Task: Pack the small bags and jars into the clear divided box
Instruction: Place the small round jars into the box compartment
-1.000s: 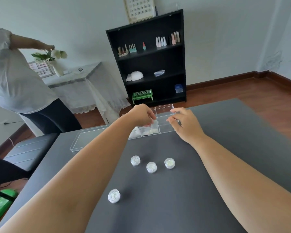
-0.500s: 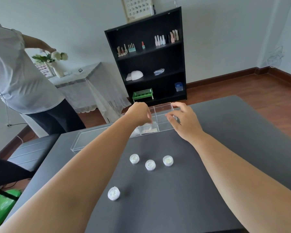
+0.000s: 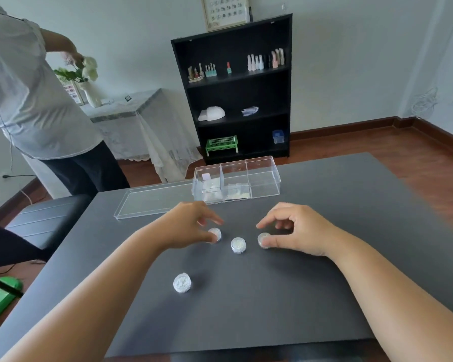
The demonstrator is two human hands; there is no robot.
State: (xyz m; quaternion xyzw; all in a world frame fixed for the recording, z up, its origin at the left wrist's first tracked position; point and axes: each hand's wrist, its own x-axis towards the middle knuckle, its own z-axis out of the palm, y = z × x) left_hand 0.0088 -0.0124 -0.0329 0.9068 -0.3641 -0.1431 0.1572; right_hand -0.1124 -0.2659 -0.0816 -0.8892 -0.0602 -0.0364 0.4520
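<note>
Clear divided box (image 3: 263, 182) sits at upper centre of the grey tabletop (image 3: 246, 309), bags already inside. Left hand (image 3: 186, 227) and right hand (image 3: 296, 231) each have fingers apart around an outer jar (image 3: 216, 234) (image 3: 263, 240), not yet clamped. A loose pinch could let one roll away.

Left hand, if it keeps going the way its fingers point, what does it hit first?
The left hand points forward and right; its thumb already touches the left jar. Beyond that, probably the clear divided box, though depth is unclear.
</note>
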